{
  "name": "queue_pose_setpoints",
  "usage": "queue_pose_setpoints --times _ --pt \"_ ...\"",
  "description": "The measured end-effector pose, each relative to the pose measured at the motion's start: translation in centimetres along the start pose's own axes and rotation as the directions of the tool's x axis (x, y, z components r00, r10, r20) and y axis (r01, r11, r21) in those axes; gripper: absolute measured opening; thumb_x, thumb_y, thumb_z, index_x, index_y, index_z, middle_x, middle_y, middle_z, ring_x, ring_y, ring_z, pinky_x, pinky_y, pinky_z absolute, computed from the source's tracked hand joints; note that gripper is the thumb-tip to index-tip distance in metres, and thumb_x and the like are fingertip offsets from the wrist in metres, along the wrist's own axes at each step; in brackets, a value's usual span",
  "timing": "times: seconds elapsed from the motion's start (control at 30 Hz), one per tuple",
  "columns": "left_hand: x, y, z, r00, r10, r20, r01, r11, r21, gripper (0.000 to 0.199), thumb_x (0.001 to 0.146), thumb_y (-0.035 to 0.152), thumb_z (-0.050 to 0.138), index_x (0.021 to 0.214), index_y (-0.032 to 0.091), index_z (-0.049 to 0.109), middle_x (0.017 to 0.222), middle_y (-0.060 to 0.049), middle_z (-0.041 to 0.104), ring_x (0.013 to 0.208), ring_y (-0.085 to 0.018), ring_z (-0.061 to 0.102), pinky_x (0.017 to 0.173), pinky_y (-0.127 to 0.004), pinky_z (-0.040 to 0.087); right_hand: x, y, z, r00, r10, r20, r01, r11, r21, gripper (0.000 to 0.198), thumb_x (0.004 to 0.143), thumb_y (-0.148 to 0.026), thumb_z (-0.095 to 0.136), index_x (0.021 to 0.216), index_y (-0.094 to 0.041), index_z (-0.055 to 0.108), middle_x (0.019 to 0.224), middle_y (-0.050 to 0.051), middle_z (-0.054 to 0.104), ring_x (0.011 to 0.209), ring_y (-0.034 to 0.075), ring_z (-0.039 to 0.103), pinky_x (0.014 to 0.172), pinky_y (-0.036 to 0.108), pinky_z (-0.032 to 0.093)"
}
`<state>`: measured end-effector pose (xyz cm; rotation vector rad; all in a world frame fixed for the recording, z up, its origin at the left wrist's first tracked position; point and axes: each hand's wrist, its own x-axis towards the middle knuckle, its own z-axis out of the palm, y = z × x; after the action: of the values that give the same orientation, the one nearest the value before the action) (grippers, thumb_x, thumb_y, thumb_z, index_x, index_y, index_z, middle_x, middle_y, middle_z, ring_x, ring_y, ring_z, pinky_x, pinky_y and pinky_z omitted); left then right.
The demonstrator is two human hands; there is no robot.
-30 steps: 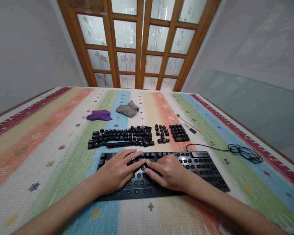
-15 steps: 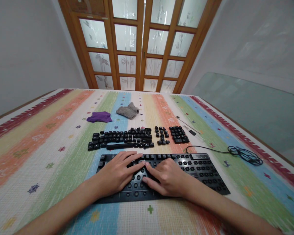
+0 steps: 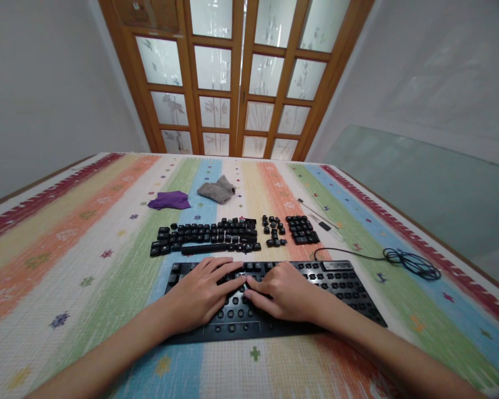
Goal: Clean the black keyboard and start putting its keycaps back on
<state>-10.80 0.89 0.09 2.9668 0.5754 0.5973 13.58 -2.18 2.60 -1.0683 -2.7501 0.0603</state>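
Note:
A black keyboard (image 3: 291,327) lies in front of me, with many bare key sockets and a top row that still carries keycaps. My left hand (image 3: 203,291) rests over its left half, fingers stretched out and spread, the index tip on the upper key rows. From the right, my right hand (image 3: 285,291) meets that fingertip. Its index finger and thumb point left with their tips close together, and the other fingers are curled under. Whatever small piece may be between the tips is too small to make out. Loose black keycaps (image 3: 203,233) lie in rows behind the keyboard.
Further back are a purple cloth (image 3: 169,200) and a grey cloth (image 3: 216,191). More keycaps (image 3: 301,229) lie grouped at the right, near a thin rod (image 3: 318,213) and a small black piece (image 3: 325,226). The coiled cable (image 3: 411,263) lies on the striped tablecloth (image 3: 108,277).
The thumb of my right hand has moved up closer to its index finger. My left hand stays nearly in place. The view has shifted slightly.

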Motion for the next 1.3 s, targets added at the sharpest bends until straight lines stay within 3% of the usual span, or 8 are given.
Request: queue_pose_setpoints --times 0.2,0.3,0.4,0.53,0.67,1.03,1.3 --pt "0.0 0.1 0.0 1.0 0.004 0.003 -0.004 1.0 0.008 0.048 0.092 0.009 0.046 0.138 0.02 0.052 0.14 -0.013 0.054 0.128 -0.029 0.048 0.104 -0.051 0.045 3.0 2.8 -2.9 1.0 0.0 0.022 -0.005 0.969 0.245 0.043 0.096 -0.031 0.051 0.059 -0.016 0.069 0.05 0.0 0.06 0.046 0.009 0.043 0.052 0.026 0.026" --pt "0.0 0.1 0.0 1.0 -0.001 0.001 0.0 1.0 0.021 0.046 0.091 0.009 0.046 0.135 0.019 0.053 0.14 -0.013 0.055 0.127 -0.03 0.048 0.103 -0.051 0.045 5.9 4.8 -3.3 0.991 0.121 -0.047 -0.103 0.954 0.281 0.04 0.096 -0.03 0.051 0.065 -0.014 0.071 0.056 0.001 0.062 0.051 0.008 0.046 0.055 0.025 0.03" --pt "0.0 0.2 -0.1 1.0 -0.001 0.013 0.0 1.0 0.015 0.045 0.092 0.01 0.046 0.135 0.019 0.053 0.14 -0.013 0.055 0.127 -0.03 0.049 0.102 -0.051 0.046 9.0 6.4 -2.6 0.977 0.214 -0.02 -0.204 0.95 0.236 0.028 0.093 -0.026 0.055 0.082 -0.013 0.076 0.066 0.002 0.069 0.058 0.01 0.053 0.059 0.023 0.035" --pt "0.0 0.2 -0.2 1.0 0.008 0.02 -0.009 0.999 0.031 0.047 0.091 0.01 0.047 0.138 0.019 0.051 0.141 -0.013 0.055 0.127 -0.03 0.049 0.101 -0.05 0.046 12.4 7.6 -1.0 0.968 0.246 -0.053 -0.234 0.956 0.175 0.022 0.088 -0.018 0.057 0.094 -0.013 0.078 0.083 0.008 0.074 0.072 0.015 0.06 0.068 0.026 0.039" --pt "0.0 0.2 -0.1 1.0 0.012 0.02 -0.013 0.998 0.059 0.048 0.09 0.011 0.048 0.138 0.019 0.05 0.141 -0.013 0.055 0.126 -0.031 0.049 0.1 -0.051 0.047 14.5 8.8 0.4 0.963 0.265 -0.051 -0.256 0.956 0.142 0.022 0.085 -0.018 0.059 0.094 -0.013 0.079 0.085 0.01 0.074 0.076 0.019 0.061 0.071 0.029 0.041" --pt "-0.1 0.3 0.1 1.0 0.001 0.008 -0.002 1.0 0.025 0.048 0.09 0.012 0.048 0.137 0.02 0.051 0.141 -0.013 0.055 0.127 -0.03 0.049 0.102 -0.05 0.045 16.1 10.4 1.7 0.975 0.22 -0.012 -0.212 0.953 0.218 0.01 0.079 -0.013 0.068 0.079 -0.017 0.077 0.082 0.005 0.076 0.077 0.018 0.067 0.074 0.027 0.045" --pt "-0.1 0.2 0.3 0.999 0.003 0.037 -0.004 1.0 0.028 0.049 0.092 0.011 0.047 0.14 0.019 0.05 0.144 -0.013 0.052 0.131 -0.031 0.047 0.103 -0.051 0.043 14.8 9.1 0.1 0.962 0.222 -0.158 -0.171 0.944 0.283 0.027 0.075 -0.007 0.066 0.099 -0.016 0.062 0.089 0.004 0.073 0.083 0.019 0.061 0.077 0.03 0.043"
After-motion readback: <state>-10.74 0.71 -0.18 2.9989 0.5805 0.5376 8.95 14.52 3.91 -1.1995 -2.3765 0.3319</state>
